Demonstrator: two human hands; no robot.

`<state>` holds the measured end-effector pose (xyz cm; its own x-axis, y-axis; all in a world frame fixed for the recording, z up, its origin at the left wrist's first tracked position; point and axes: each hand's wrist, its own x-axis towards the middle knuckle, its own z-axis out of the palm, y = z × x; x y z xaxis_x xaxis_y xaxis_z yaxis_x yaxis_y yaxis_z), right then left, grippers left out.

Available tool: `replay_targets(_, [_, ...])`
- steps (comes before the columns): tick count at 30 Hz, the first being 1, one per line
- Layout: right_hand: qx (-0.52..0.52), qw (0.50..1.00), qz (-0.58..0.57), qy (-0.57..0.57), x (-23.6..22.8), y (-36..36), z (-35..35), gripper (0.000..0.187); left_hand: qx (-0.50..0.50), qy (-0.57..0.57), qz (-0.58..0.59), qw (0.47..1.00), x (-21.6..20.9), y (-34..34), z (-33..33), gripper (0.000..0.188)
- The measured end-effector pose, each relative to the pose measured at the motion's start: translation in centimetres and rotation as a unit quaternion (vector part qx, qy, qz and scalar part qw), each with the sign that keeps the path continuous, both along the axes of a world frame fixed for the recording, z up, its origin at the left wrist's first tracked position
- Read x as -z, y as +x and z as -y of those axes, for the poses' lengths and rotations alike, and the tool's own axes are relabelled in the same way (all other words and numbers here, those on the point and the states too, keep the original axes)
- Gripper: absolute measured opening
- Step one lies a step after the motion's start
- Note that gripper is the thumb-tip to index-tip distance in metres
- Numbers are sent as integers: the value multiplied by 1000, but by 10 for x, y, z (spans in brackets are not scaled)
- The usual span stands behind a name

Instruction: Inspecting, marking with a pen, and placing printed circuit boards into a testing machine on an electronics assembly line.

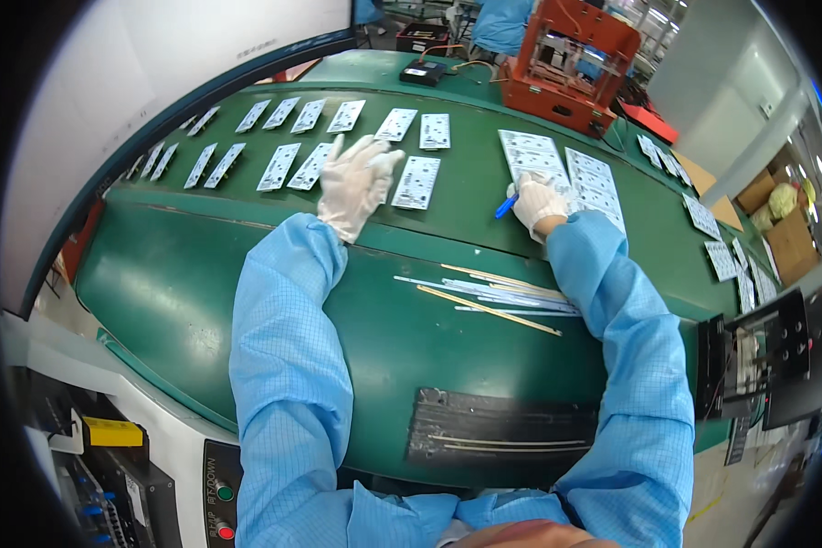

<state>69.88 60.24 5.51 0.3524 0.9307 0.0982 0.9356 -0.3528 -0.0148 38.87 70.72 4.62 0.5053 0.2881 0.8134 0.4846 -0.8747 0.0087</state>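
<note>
Head view shows the white panel (528,151), dark-spotted and rectangular, lying on the green counter (470,187) just beyond the right hand (539,203), which is curled around a blue pen (507,206) and hides the panel's near end. Its long axis runs away from the person, leaning left. The left hand (358,178) (fingers loosely spread) is farther, near a small board (417,183).

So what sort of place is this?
Probably a factory, perhaps one for electronics: rows of white boards lie on a green surface, a red machine stands behind, and the person wears white gloves.
</note>
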Motion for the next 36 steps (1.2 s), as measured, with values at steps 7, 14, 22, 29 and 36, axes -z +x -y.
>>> replay_targets(7, [-66, 992, 93, 51, 1, -5, 60, 27, -47, 55, 136, 988, -12, -17, 77, 37])
replay_targets(14, [11, 986, 43, 162, 26, -8, 41, 41, 86, -169, 138, 972, -69, -29, 227, 24])
replay_targets(22, [-116, 919, -139, 351, -49, 15, 98, 29, 119, -188, -323, 920, -22, 38, 377, 60])
replay_targets(29, [-110, 628, -696, 329, -156, 57, 276, 33, 189, -270, -238, 913, -6, 163, 444, 33])
replay_targets(36, [-92, 847, -172, 495, -180, 12, 418, 41, 159, -248, -181, 938, -23, 206, 431, 13])
